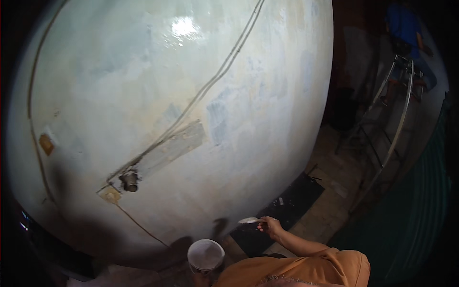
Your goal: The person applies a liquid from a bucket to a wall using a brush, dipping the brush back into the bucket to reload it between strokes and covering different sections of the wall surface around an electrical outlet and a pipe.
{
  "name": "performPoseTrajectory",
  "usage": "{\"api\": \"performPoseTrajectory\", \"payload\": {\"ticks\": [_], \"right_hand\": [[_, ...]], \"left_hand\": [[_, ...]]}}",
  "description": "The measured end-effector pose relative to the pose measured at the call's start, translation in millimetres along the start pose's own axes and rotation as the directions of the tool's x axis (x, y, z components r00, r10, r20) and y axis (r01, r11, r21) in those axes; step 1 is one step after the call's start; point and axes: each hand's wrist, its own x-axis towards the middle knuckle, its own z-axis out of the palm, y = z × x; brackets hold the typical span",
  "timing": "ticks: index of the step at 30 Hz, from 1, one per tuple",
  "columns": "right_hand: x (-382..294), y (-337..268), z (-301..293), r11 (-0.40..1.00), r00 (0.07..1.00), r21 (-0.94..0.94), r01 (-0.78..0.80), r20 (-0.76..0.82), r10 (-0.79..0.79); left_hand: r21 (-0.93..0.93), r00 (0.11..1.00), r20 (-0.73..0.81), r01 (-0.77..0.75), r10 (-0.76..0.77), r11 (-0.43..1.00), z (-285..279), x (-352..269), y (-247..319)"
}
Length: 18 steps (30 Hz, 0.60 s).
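My right hand grips the handle of a small trowel or putty knife. Its pale, smeared blade points left, in front of the lower wall. At the bottom of the view, my left hand holds a white plastic bucket by its near side; most of the fingers are hidden. Whitish material shows inside the bucket. Before me stands a patchy, pale plastered wall, glossy near the top. Two cables run diagonally down it to a pipe stub and a yellowish socket.
A dark mat or board lies on the tiled floor by the wall. To the right stands a metal stepladder, with a person in blue at its top. Green corrugated sheeting lines the right side.
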Motion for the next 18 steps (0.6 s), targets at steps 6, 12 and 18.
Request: {"api": "performPoseTrajectory", "payload": {"ticks": [6, 12, 18], "right_hand": [[22, 8, -50, 0.998, 0.999, 0.053, -0.022, -0.033, 0.024], [38, -2, -81, 0.99, 0.982, 0.144, -0.001, -0.187, 0.028], [72, -26, -142, 0.99, 0.977, 0.142, 0.0, -0.21, 0.03]], "left_hand": [[0.097, 0.987, 0.132, -0.1, 0.087, 0.99, -11, -12, -41], [0.179, 0.992, 0.106, -0.089, 0.071, 0.98, 25, -13, -2], [-0.714, 0.934, -0.023, 0.234, -0.356, 0.66, 90, 15, 19]]}}
